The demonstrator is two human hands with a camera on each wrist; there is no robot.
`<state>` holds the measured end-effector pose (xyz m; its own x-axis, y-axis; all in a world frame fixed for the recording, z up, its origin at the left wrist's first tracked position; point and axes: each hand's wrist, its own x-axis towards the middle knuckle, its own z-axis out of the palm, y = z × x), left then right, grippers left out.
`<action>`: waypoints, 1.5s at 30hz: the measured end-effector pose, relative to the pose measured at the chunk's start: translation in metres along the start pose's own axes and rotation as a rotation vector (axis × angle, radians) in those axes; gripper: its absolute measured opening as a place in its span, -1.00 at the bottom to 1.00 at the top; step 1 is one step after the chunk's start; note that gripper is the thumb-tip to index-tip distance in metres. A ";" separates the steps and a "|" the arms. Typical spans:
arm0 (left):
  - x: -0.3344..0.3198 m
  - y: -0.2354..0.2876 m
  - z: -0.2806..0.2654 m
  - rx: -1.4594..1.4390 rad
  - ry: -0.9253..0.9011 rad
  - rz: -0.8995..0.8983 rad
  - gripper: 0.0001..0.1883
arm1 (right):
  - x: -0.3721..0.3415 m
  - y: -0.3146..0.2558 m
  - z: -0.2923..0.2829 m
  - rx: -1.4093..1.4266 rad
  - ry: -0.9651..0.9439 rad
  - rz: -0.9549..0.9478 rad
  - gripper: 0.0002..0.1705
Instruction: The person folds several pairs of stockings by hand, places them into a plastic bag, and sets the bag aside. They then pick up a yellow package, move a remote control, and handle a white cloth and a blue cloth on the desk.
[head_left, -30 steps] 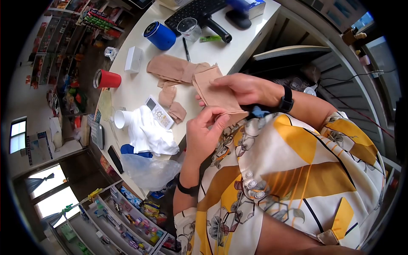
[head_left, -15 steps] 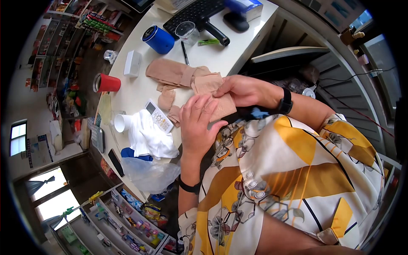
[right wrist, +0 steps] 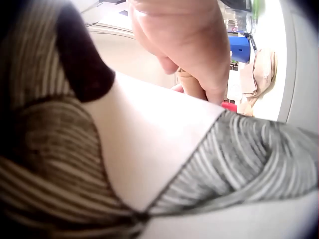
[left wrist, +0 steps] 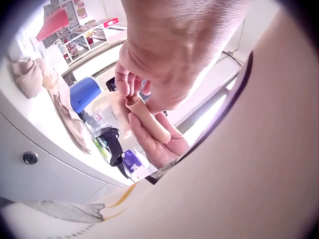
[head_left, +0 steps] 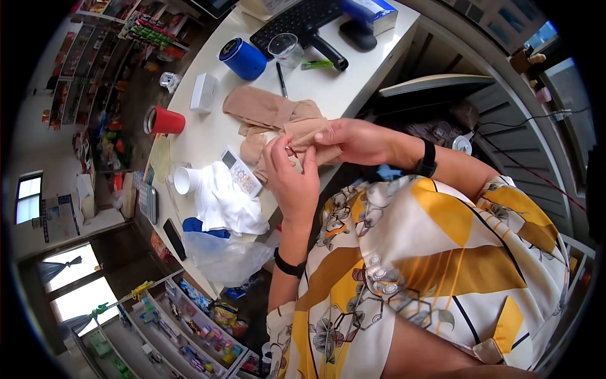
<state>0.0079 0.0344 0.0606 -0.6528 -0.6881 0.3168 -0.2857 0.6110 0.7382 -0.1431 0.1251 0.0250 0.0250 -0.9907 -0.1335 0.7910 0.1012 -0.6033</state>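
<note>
A beige nylon sock [left wrist: 149, 122], rolled into a short tube, is between the two hands. In the left wrist view, the left hand [left wrist: 164, 55] has its fingers curled at the roll's upper end. The right hand [head_left: 366, 140] holds the same roll from the other side, its thumb on top in the head view. The left hand also shows in the head view, bent at the fingers close to the table edge. Just beyond the hands lies a flat stack of beige nylon socks [head_left: 252, 106]. Beside it are smaller rolled beige socks [head_left: 254, 148], partly hidden by the left hand.
A white remote control [head_left: 241, 174], white cloth [head_left: 230, 205] and white cup [head_left: 184, 181] lie left of the hands. Farther back stand a red cup [head_left: 165, 120], white box [head_left: 203, 93], blue canister [head_left: 245, 60], clear cup [head_left: 285, 49], black scanner [head_left: 328, 50] and keyboard [head_left: 297, 25].
The sock was a flat folded piece held by both hands, then lay under the spread left hand. Now it is rolled up, and the left fingers have curled in on it.
</note>
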 end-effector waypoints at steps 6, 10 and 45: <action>0.004 -0.016 -0.005 0.292 -0.071 0.612 -0.70 | -0.001 -0.001 -0.008 0.062 0.034 -0.020 -0.52; 0.007 -0.016 -0.004 0.042 -0.120 0.391 -0.78 | -0.005 -0.008 0.004 0.090 -0.037 -0.019 -0.45; 0.000 -0.014 -0.012 0.397 0.007 0.818 -0.82 | -0.001 0.001 0.008 -0.050 0.164 -0.173 -0.64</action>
<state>0.0201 0.0210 0.0572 -0.7546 0.0178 0.6559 0.0432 0.9988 0.0226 -0.1379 0.1254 0.0306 -0.2113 -0.9662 -0.1480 0.7434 -0.0606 -0.6661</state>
